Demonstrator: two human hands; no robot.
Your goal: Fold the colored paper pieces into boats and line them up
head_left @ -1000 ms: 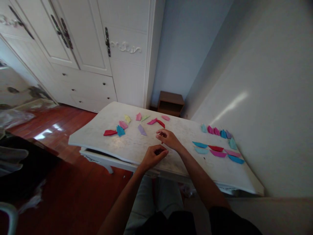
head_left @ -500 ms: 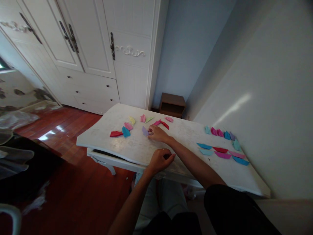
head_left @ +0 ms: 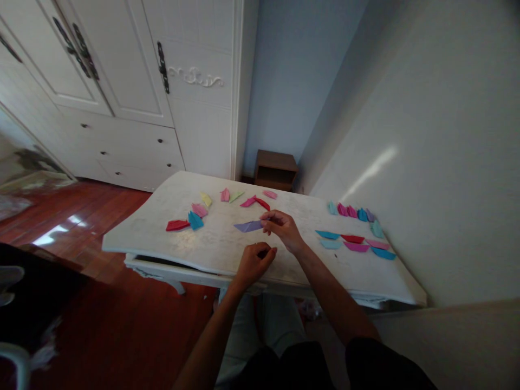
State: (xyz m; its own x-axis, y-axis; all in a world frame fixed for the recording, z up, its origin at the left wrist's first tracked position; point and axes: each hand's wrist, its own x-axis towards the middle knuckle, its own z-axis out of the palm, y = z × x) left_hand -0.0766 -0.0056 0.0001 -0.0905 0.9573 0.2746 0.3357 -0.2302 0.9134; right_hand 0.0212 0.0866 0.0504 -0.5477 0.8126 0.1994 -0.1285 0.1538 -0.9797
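Note:
A purple folded paper boat (head_left: 247, 226) is pinched at its right end by the thumb and fingers of my right hand (head_left: 282, 230), over the middle of the white table. Just below and left of it, my left hand (head_left: 255, 264) is loosely curled near the table's front edge, with nothing visible in its fingers. Beyond my right hand lie a magenta folded paper (head_left: 248, 201) and a red one (head_left: 262, 204). To the left are a blue folded paper (head_left: 195, 220), a red one (head_left: 177, 225) and a pink one (head_left: 199, 210).
Two rows of flat paper boats (head_left: 352, 238) lie on the right of the white table (head_left: 142, 227). Behind them several folded pieces (head_left: 351, 213) line the back edge. A wall (head_left: 439, 189) rises at the right; a wardrobe (head_left: 203, 124) and small brown cabinet (head_left: 276, 161) stand behind.
My right hand has drawn the purple boat rightward, and more of it now shows. My left hand stays curled near the front edge. The view has shifted to the right.

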